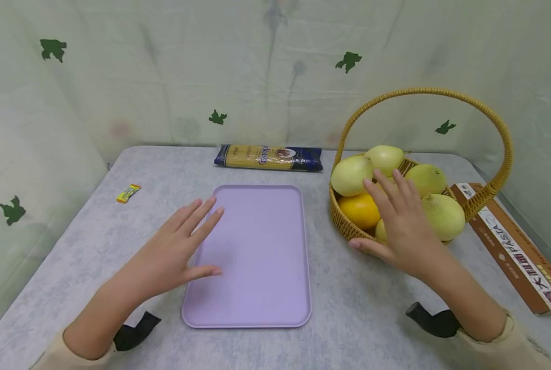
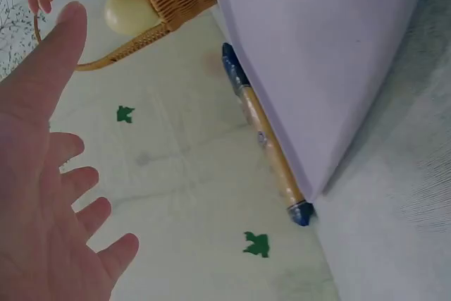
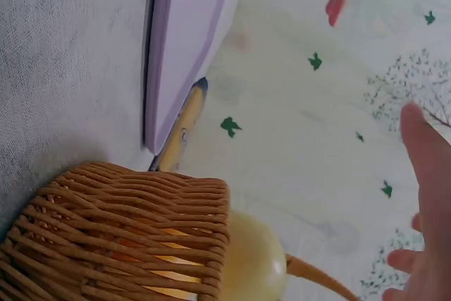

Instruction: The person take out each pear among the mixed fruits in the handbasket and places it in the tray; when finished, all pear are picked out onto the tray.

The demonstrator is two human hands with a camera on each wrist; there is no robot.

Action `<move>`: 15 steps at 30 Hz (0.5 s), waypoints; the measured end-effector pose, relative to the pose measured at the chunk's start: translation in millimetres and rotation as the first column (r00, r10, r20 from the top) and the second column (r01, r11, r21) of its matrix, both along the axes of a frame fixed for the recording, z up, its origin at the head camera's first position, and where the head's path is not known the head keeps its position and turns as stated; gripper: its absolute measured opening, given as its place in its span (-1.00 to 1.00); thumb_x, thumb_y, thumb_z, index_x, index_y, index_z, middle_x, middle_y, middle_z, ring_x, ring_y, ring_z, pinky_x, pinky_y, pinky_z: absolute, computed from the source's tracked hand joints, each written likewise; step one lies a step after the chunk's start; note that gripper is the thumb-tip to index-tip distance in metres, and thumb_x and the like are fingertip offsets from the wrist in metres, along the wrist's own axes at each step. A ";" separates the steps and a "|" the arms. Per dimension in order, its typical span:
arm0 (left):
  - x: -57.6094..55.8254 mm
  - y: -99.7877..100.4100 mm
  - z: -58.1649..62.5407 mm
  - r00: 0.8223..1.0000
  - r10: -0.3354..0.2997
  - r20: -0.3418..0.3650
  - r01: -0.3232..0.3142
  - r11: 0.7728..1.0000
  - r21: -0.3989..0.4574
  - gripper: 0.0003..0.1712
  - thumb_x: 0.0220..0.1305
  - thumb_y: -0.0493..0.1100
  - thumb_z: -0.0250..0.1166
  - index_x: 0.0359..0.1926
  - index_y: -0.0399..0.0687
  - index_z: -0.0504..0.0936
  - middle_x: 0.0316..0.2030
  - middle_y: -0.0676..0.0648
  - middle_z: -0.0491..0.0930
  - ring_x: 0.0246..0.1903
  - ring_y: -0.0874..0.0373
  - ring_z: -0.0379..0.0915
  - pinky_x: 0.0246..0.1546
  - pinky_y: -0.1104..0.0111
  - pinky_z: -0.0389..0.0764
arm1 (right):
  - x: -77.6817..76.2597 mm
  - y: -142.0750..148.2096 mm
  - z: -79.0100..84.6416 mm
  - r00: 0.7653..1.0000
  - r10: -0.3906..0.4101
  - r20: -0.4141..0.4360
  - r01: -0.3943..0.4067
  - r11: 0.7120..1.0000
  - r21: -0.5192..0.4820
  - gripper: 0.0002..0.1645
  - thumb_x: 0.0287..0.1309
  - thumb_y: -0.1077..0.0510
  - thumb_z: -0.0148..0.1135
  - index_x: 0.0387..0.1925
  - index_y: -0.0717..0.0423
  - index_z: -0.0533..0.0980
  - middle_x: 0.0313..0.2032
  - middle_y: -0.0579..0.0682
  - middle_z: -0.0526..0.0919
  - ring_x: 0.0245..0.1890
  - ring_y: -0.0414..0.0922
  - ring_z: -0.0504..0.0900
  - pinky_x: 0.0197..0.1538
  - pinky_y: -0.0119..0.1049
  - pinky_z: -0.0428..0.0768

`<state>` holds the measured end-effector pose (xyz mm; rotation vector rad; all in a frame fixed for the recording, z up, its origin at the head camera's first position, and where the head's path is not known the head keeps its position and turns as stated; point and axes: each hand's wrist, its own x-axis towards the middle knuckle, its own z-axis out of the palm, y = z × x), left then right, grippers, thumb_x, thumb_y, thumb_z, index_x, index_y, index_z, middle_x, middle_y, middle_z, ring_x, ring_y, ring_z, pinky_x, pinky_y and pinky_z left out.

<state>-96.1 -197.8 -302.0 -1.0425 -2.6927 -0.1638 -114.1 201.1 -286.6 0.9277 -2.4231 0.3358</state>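
Note:
My left hand (image 1: 169, 252) hovers over the left edge of a purple tray (image 1: 257, 257), fingers extended and holding nothing. On the other side, my right hand (image 1: 405, 231) is held in front of a wicker basket (image 1: 342, 218), its fingers spread. No fruit is in its grasp. Pale green melons (image 1: 351, 176) and a yellow-orange one (image 1: 361, 210) fill the basket, partly hidden behind that hand. In the right wrist view the basket's woven side (image 3: 141, 223) stands near the tray, apart from the hand.
A pasta packet (image 1: 268, 158) lies behind the tray. To the right of the basket is a long brown pasta box (image 1: 511, 246). One small yellow wrapped sweet (image 1: 128, 193) rests at the left. The tall basket handle (image 1: 423, 91) arches upward before a leaf-patterned curtain (image 1: 257, 67).

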 end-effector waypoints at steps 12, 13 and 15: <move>-13.2 -27.4 -45.5 0.873 0.100 0.477 -0.250 0.932 0.262 0.06 0.08 0.12 0.27 0.37 -0.25 -0.15 0.32 -0.29 -0.14 0.26 -0.25 -0.21 0.15 -0.14 0.01 | -30.4 -5.4 -13.7 0.995 -0.002 0.100 0.042 0.912 -0.408 0.02 0.06 -0.30 0.04 0.34 0.18 -0.09 0.30 0.18 -0.02 0.28 0.08 -0.03 0.26 0.05 -0.02; -14.3 -29.5 -48.3 0.856 0.102 0.507 -0.264 0.929 0.260 0.06 0.09 0.13 0.27 0.37 -0.26 -0.14 0.32 -0.30 -0.13 0.26 -0.24 -0.20 0.16 -0.12 0.00 | -32.7 -5.9 -14.7 0.991 -0.004 0.134 0.063 0.897 -0.438 0.00 0.07 -0.25 0.09 0.35 0.14 -0.09 0.31 0.15 -0.02 0.28 0.05 -0.02 0.26 0.05 -0.01; -15.9 -33.4 -52.8 0.831 0.092 0.548 -0.276 0.924 0.263 0.05 0.09 0.13 0.26 0.35 -0.30 -0.11 0.30 -0.33 -0.08 0.26 -0.24 -0.17 0.16 -0.11 0.01 | -36.9 -7.5 -16.4 0.979 -0.001 0.206 0.105 0.862 -0.496 -0.02 0.06 -0.12 0.20 0.36 0.09 -0.09 0.31 0.08 -0.03 0.27 0.02 -0.01 0.25 0.03 0.02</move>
